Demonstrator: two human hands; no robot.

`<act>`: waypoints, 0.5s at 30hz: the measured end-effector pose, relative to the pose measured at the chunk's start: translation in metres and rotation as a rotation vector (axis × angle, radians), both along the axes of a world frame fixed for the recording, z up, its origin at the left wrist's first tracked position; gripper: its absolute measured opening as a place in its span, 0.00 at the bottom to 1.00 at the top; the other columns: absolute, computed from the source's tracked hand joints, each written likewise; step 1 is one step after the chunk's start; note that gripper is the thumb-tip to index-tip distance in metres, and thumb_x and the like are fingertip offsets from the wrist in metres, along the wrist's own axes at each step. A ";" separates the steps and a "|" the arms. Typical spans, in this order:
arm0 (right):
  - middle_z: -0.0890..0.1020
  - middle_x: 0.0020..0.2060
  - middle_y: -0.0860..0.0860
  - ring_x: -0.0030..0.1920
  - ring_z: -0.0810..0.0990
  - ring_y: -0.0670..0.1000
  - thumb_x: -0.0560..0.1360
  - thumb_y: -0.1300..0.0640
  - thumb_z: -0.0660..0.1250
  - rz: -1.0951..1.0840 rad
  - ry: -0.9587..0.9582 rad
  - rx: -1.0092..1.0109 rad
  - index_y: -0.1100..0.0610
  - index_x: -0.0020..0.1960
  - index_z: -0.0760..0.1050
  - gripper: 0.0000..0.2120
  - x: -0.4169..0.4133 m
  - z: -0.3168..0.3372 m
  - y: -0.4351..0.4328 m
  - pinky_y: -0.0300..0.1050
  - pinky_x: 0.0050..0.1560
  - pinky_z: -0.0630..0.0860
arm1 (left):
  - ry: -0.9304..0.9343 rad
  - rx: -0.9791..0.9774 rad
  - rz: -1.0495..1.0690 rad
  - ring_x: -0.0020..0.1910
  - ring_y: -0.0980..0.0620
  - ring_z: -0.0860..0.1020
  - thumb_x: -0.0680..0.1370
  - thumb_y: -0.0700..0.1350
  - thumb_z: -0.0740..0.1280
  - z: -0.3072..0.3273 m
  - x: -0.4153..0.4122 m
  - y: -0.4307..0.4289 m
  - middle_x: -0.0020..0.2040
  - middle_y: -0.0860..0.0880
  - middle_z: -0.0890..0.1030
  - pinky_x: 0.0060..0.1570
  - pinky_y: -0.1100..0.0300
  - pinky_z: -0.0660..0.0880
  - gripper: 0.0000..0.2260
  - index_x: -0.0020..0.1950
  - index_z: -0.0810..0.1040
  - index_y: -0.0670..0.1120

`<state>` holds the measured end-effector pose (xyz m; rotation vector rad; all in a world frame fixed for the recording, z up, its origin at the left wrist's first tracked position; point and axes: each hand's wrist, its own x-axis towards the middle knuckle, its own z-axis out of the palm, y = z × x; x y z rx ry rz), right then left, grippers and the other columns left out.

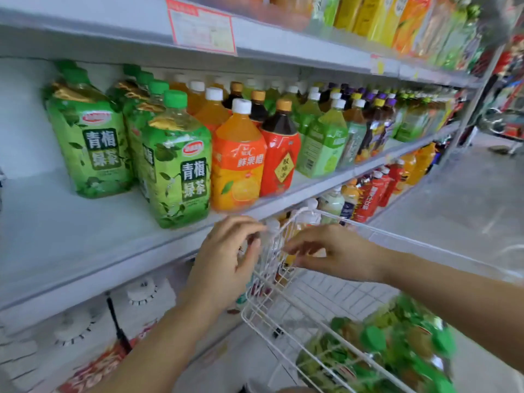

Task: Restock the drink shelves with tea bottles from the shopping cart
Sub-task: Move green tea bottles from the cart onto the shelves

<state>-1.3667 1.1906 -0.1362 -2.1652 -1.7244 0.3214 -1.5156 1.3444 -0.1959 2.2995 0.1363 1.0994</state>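
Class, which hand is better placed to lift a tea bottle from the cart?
Probably the right hand: it is over the cart, nearer the green-capped bottles; the left hand is outside it.

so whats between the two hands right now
Head view: the front corner of the white wire cart stands between the left hand and the right hand.

white wire cart [272, 316], glossy plastic bottles [177, 165]
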 end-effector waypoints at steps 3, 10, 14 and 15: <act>0.77 0.52 0.40 0.50 0.78 0.38 0.75 0.49 0.68 -0.079 0.104 -0.345 0.49 0.62 0.75 0.16 0.011 -0.016 -0.050 0.33 0.52 0.75 | 0.177 -0.081 -0.104 0.60 0.57 0.71 0.75 0.56 0.57 -0.026 0.019 -0.011 0.57 0.55 0.75 0.63 0.65 0.64 0.18 0.57 0.79 0.49; 0.71 0.57 0.46 0.52 0.70 0.43 0.71 0.50 0.71 0.028 0.019 -0.625 0.47 0.62 0.72 0.20 0.005 -0.037 -0.087 0.33 0.52 0.66 | 0.423 -0.059 -0.092 0.62 0.57 0.66 0.74 0.61 0.45 -0.058 0.031 -0.029 0.56 0.63 0.73 0.59 0.61 0.61 0.26 0.59 0.78 0.56; 0.69 0.54 0.47 0.48 0.69 0.44 0.72 0.57 0.69 0.077 -0.124 -0.536 0.50 0.57 0.73 0.14 0.001 -0.046 -0.096 0.35 0.47 0.67 | 0.417 -0.064 -0.078 0.56 0.62 0.63 0.74 0.61 0.43 -0.055 0.029 -0.032 0.55 0.63 0.71 0.56 0.57 0.64 0.27 0.58 0.78 0.57; 0.69 0.52 0.46 0.47 0.69 0.44 0.72 0.57 0.69 0.072 -0.121 -0.495 0.50 0.55 0.73 0.13 0.002 -0.050 -0.098 0.35 0.47 0.68 | 0.427 -0.067 -0.074 0.55 0.63 0.62 0.74 0.61 0.43 -0.054 0.028 -0.032 0.55 0.63 0.70 0.54 0.57 0.65 0.27 0.58 0.77 0.57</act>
